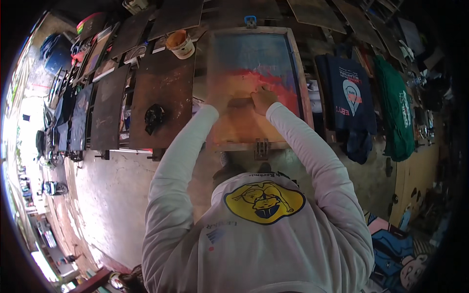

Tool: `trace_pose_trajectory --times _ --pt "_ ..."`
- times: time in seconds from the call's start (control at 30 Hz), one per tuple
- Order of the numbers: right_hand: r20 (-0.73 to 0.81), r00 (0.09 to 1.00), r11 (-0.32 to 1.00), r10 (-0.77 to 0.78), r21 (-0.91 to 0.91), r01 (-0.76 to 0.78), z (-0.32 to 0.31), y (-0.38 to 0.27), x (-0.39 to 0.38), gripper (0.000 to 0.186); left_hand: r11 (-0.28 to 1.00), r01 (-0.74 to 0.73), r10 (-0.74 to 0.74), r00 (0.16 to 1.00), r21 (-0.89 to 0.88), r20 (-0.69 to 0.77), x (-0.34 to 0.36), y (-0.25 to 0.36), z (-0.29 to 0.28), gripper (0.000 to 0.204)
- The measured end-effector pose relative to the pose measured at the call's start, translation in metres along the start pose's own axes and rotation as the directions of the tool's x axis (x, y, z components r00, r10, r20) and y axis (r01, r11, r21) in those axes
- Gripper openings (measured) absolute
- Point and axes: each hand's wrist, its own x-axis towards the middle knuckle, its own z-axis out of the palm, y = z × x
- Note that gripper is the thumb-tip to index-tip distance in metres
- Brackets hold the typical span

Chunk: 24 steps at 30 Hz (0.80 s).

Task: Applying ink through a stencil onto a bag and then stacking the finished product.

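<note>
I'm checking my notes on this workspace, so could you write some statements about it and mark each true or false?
1. A dark bar shows between the left hand and the right hand. True.
2. The navy garment lies right of the framed screen. True.
3. The green garment lies between the framed screen and the navy garment. False: the green garment lies to the right of the navy one.
4. The white bucket stands right of the framed screen. False: it stands to the left.
5. A black crumpled thing lies on a brown board. True.
</note>
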Motion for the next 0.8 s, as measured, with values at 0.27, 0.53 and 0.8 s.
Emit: trace_pose_trajectory --times 0.27,0.53,0.8 --pt "-0.090 0.995 0.994 0.053 0.098 -0.044 0.029 -0.032 -0.069 0.031 0.996 0.083 -0.086 0.992 0.042 0.097 -0.060 0.058 0.013 0.032" --pt "-0.080 0.995 0.990 0.053 0.131 -0.042 0.017 -0.064 -0.106 0.027 0.988 -0.089 0.088 0.996 -0.127 -0.016 -0.099 0.062 -0.009 0.034" --pt "0.139 0.975 0.979 0.174 0.086 -0.187 -0.001 -0.011 0.003 0.015 0.980 -0.006 0.046 0.980 -0.200 0.195 0.011 0.016 -0.028 0.035"
